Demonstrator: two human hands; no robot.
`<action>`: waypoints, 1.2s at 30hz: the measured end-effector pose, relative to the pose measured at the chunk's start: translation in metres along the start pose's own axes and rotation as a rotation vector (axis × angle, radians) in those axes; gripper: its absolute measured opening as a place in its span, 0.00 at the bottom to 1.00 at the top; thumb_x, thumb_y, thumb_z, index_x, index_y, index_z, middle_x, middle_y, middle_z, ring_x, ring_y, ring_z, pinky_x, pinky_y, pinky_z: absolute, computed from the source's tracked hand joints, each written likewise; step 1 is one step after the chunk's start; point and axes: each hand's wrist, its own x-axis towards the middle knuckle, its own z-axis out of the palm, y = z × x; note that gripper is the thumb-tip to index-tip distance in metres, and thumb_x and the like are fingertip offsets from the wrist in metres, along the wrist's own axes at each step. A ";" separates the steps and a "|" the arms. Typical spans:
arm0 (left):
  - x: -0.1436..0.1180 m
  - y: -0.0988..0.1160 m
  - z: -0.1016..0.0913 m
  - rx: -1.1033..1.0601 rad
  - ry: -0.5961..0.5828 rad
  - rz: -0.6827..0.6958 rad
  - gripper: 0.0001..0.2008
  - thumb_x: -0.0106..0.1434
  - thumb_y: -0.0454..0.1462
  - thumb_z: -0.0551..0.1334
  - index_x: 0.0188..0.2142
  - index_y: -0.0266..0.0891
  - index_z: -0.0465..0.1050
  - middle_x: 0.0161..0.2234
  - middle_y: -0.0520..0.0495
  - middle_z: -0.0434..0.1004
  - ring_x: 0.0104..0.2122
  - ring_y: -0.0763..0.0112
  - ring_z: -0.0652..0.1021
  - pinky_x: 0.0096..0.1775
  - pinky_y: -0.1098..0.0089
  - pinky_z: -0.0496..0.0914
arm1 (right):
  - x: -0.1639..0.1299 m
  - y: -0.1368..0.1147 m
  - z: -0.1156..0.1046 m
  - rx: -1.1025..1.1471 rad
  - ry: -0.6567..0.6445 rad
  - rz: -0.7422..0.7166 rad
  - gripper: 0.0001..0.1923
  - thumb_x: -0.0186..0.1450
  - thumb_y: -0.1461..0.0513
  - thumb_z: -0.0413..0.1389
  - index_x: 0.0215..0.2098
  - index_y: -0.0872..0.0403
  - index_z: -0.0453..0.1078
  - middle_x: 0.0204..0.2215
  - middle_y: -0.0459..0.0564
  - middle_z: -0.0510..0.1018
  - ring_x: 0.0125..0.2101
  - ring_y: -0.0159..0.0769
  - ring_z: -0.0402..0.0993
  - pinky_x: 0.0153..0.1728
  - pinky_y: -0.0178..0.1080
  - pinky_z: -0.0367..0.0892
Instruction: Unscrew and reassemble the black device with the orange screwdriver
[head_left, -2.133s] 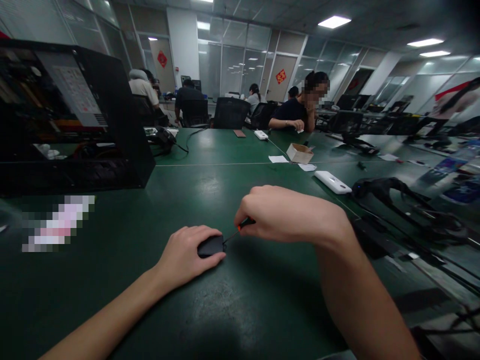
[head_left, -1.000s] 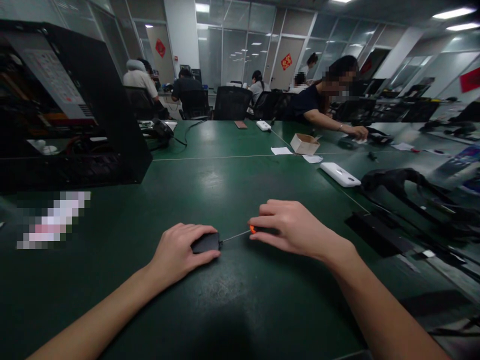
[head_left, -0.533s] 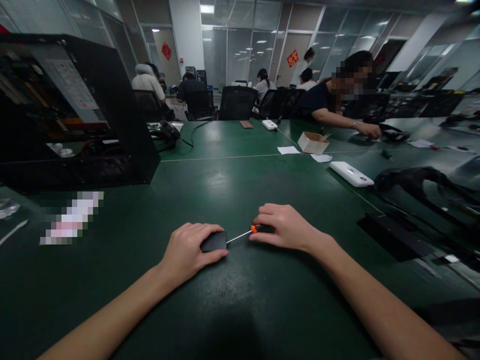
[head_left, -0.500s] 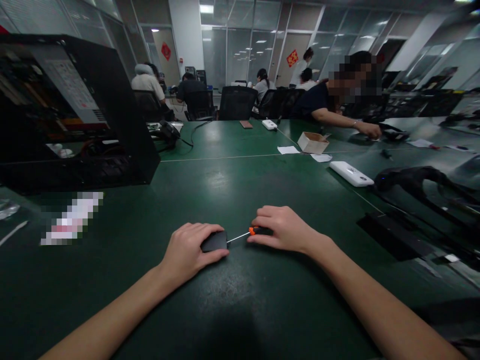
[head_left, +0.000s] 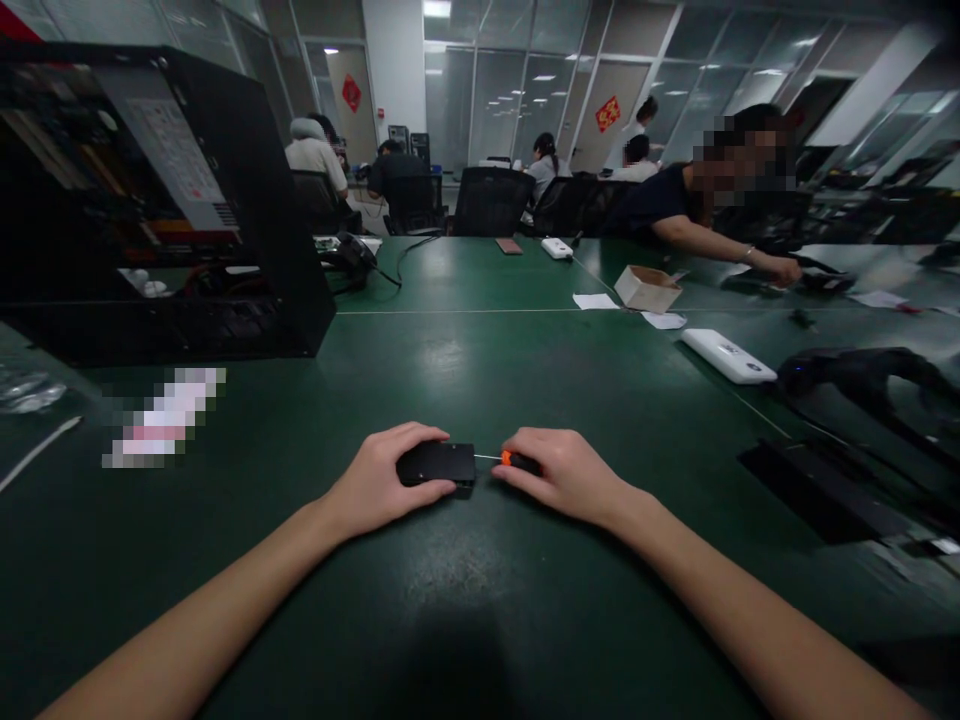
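My left hand (head_left: pixel 382 480) grips a small flat black device (head_left: pixel 439 464) and holds it down on the green table (head_left: pixel 465 370). My right hand (head_left: pixel 562 472) lies close to the table and holds a thin screwdriver (head_left: pixel 504 459) with an orange collar. Its metal shaft runs flat to the left, and the tip sits at the right edge of the black device. Only a short piece of the shaft shows between the two hands.
A large open black computer case (head_left: pixel 150 220) stands at the left. A white power bank (head_left: pixel 729 356), a cardboard box (head_left: pixel 647 288), paper slips and black gear (head_left: pixel 862 380) lie at the right. A person across the table reaches right; others sit at the back.
My right hand has come down from above to lie flat on the table and has moved closer to the black device. The visible shaft is shorter. My left hand stays on the device.
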 end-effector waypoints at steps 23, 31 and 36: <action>0.000 -0.001 0.012 -0.076 0.081 -0.168 0.19 0.61 0.44 0.70 0.50 0.40 0.77 0.46 0.45 0.84 0.44 0.58 0.82 0.49 0.61 0.74 | 0.003 -0.021 0.013 -0.082 0.084 -0.057 0.15 0.72 0.53 0.54 0.36 0.56 0.72 0.30 0.50 0.77 0.29 0.34 0.71 0.31 0.36 0.62; 0.000 -0.001 0.010 -0.104 0.124 -0.189 0.18 0.61 0.44 0.70 0.49 0.42 0.78 0.47 0.47 0.84 0.45 0.58 0.82 0.47 0.63 0.74 | 0.009 -0.014 0.030 0.057 0.190 -0.037 0.17 0.70 0.51 0.57 0.31 0.55 0.70 0.26 0.47 0.75 0.25 0.31 0.69 0.28 0.34 0.62; 0.000 0.001 0.010 -0.126 0.143 -0.223 0.19 0.60 0.43 0.71 0.50 0.42 0.78 0.45 0.46 0.84 0.42 0.58 0.83 0.47 0.62 0.75 | 0.006 0.004 0.006 -0.062 0.104 -0.130 0.17 0.71 0.51 0.54 0.34 0.55 0.72 0.27 0.49 0.76 0.26 0.32 0.70 0.29 0.34 0.61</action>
